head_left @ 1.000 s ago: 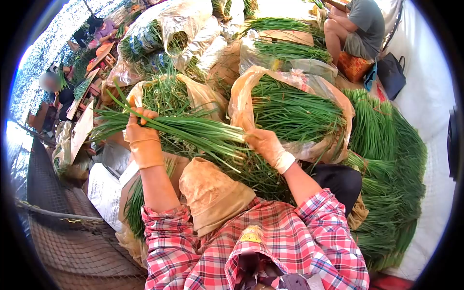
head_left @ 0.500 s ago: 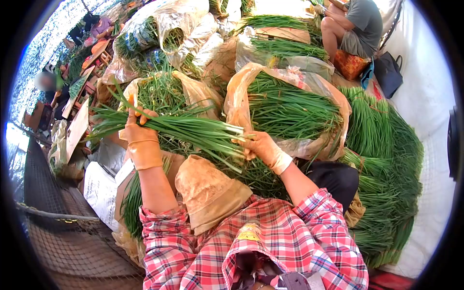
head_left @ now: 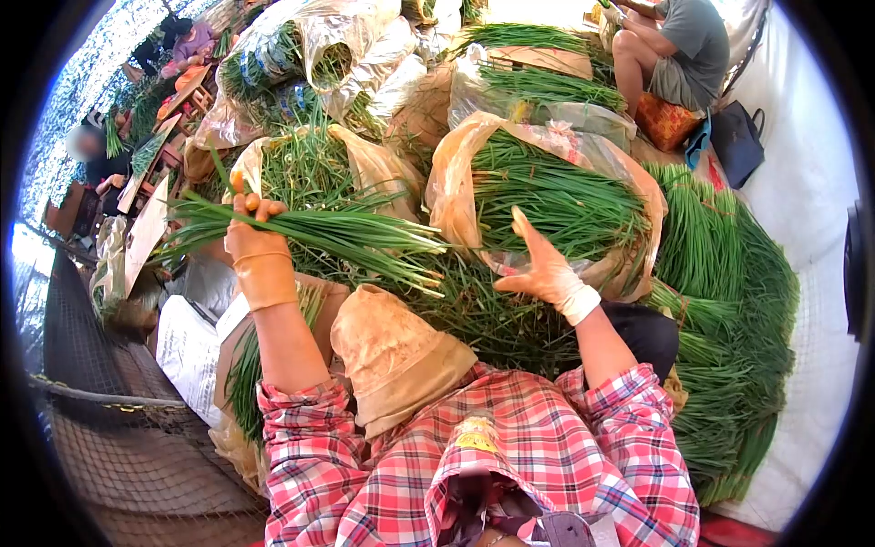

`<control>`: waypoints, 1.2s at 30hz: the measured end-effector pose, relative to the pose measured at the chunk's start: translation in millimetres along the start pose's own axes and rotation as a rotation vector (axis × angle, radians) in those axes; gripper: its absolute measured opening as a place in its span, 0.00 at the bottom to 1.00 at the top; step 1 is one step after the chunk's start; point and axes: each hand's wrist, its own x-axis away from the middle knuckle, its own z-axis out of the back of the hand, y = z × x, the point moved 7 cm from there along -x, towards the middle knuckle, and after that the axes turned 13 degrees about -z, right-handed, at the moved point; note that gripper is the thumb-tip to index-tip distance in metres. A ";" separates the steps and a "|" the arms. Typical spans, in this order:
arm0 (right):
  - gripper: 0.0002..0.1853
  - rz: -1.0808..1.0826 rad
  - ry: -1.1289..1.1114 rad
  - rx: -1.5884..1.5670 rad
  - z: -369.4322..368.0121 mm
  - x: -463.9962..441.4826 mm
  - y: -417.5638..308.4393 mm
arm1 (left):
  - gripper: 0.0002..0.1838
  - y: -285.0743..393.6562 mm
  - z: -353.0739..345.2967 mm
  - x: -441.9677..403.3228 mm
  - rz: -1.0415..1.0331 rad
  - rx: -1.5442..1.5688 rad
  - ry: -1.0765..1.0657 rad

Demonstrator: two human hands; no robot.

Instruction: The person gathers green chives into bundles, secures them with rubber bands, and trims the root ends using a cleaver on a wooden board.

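Note:
My left hand [head_left: 259, 244], in an orange glove, is closed round a bunch of garlic chives [head_left: 351, 234]. The green tips point left and the pale cut ends point right, above a heap of loose stalks [head_left: 492, 319]. My right hand [head_left: 545, 269], gloved as well, is apart from the bunch with thumb and fingers spread and nothing in it. Just beyond that hand lies an open plastic bag [head_left: 447, 201] full of loose garlic chives [head_left: 556, 196]. A tan cloth [head_left: 387, 351] covers my knee.
Tied bundles of chives [head_left: 729, 337] are stacked along my right side by a white sheet [head_left: 811, 301]. Another filled bag [head_left: 369, 173] stands ahead. A co-worker [head_left: 684, 55] sits at the far right; others sit at the far left near wooden boards [head_left: 146, 235]. Netting [head_left: 118, 456] hangs at left.
My right hand has let go of the pale ends of the chives, moved right and spread its fingers. My left hand still grips the bunch, now slightly further left.

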 end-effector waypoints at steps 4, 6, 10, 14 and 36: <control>0.69 0.296 0.291 0.547 -32.6 7.6 -115.2 | 0.14 -33.5 -26.3 28.0 -0.001 -0.131 0.213; 0.54 0.317 0.353 0.554 -67.0 -10.9 -115.0 | 0.14 -53.2 -49.0 40.8 0.063 -0.090 0.164; 0.16 -0.311 -0.539 -0.716 -105.7 -32.3 -64.3 | 0.16 -71.3 -46.9 35.5 0.153 -0.040 0.030; 0.18 -0.484 -0.634 -0.889 -73.6 -18.6 -47.1 | 0.38 -65.7 -19.0 56.4 0.209 -0.449 -0.043; 0.11 -0.716 -0.336 -0.449 -31.0 31.0 69.0 | 0.17 -115.2 19.3 88.0 0.281 0.128 0.034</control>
